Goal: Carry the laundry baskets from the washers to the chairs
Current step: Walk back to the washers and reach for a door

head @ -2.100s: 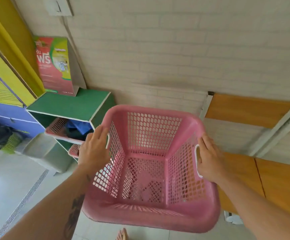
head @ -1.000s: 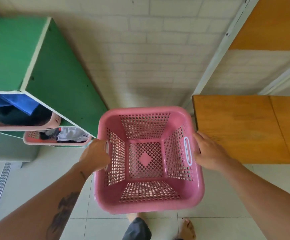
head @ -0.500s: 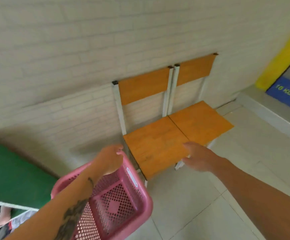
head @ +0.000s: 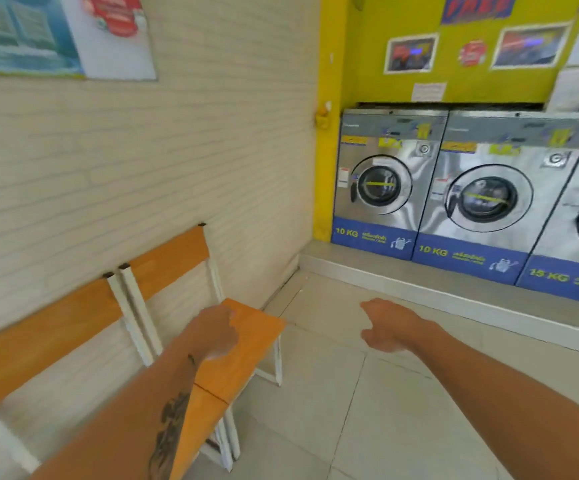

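Note:
Two wooden chairs with white frames stand side by side against the brick wall at the left; the farther chair (head: 250, 332) shows its orange seat, the nearer chair (head: 38, 327) is mostly behind my left arm. My left hand (head: 215, 332) hovers over the farther seat, fingers loosely curled, holding nothing. My right hand (head: 390, 327) is out over the floor tiles, fingers apart and empty. Steel front-loading washers (head: 381, 188) line the yellow wall ahead on the right. No laundry basket is in view.
The washers (head: 482, 199) stand on a raised grey step (head: 454, 289) that runs along the floor. Pale floor tiles (head: 350, 410) lie between the chairs and the step. Posters (head: 56, 32) hang on the brick wall above the chairs.
I held the pink basket in both hands, set it down beside the chairs and let go. My view has swung right to the washers; the basket is out of sight.

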Demonstrator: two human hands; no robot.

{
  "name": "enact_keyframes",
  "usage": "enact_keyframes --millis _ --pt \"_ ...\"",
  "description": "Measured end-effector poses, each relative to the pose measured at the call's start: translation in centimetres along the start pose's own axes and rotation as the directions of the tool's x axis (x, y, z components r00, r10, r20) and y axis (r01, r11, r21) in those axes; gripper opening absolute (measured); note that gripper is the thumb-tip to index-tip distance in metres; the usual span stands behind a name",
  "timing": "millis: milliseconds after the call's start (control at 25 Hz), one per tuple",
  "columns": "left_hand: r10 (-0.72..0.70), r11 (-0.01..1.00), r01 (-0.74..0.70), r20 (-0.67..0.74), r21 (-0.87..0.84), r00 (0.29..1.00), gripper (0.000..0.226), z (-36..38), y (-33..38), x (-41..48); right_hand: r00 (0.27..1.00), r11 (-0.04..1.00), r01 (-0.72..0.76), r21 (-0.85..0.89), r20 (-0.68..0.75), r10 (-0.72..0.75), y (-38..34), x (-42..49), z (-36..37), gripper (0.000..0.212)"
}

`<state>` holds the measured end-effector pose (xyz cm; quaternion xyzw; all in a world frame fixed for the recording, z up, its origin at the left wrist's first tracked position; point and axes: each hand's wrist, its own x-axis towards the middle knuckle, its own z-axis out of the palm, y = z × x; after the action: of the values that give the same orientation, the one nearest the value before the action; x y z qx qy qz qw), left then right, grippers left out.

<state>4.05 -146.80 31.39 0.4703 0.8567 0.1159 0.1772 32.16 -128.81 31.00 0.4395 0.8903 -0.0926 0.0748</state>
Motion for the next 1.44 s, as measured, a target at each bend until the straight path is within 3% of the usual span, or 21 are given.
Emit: enact_keyframes --millis 400,520,640,880,1000,1160,1440 --pt "0.290 0.946 -0.293 0.046 0.139 0.956 0.050 -0.5 25.4 16.6 0.925 0.933 -0.340 0.116 -0.135 0.354 19.8 2.9 -10.3 0.059" --pt "0.405 0.895 -0.405 0.037 0.186 0.913 0.038 -0.4 31.0 23.4 0.886 0.901 -0.414 0.129 -0.171 0.431 24.2 6.6 -12.9 0.056" --pt "0.497 0.858 -0.494 0.016 0.141 0.868 0.042 -0.9 35.6 30.2 0.850 0.870 -0.461 0.175 -0.194 0.489 27.2 10.5 -15.7 0.059" --pt "0.621 0.773 -0.620 0.045 0.134 0.783 0.035 -3.4 44.3 44.0 0.766 0.787 -0.536 0.307 -0.215 0.606 34.1 19.1 -19.1 0.036" --pt "0.634 0.760 -0.638 0.073 0.124 0.770 0.011 -3.2 49.0 49.2 0.741 0.764 -0.561 0.320 -0.217 0.635 38.8 22.7 -20.2 0.029" --pt "0.645 0.757 -0.650 0.089 0.057 0.759 0.040 -1.7 56.9 55.3 0.714 0.750 -0.581 0.316 -0.244 0.656 47.5 27.3 -22.1 0.044" --pt "0.672 0.740 -0.673 0.035 0.022 0.740 0.035 1.3 72.2 65.3 0.741 0.776 -0.560 0.288 -0.244 0.626 64.0 36.1 -28.3 0.067"
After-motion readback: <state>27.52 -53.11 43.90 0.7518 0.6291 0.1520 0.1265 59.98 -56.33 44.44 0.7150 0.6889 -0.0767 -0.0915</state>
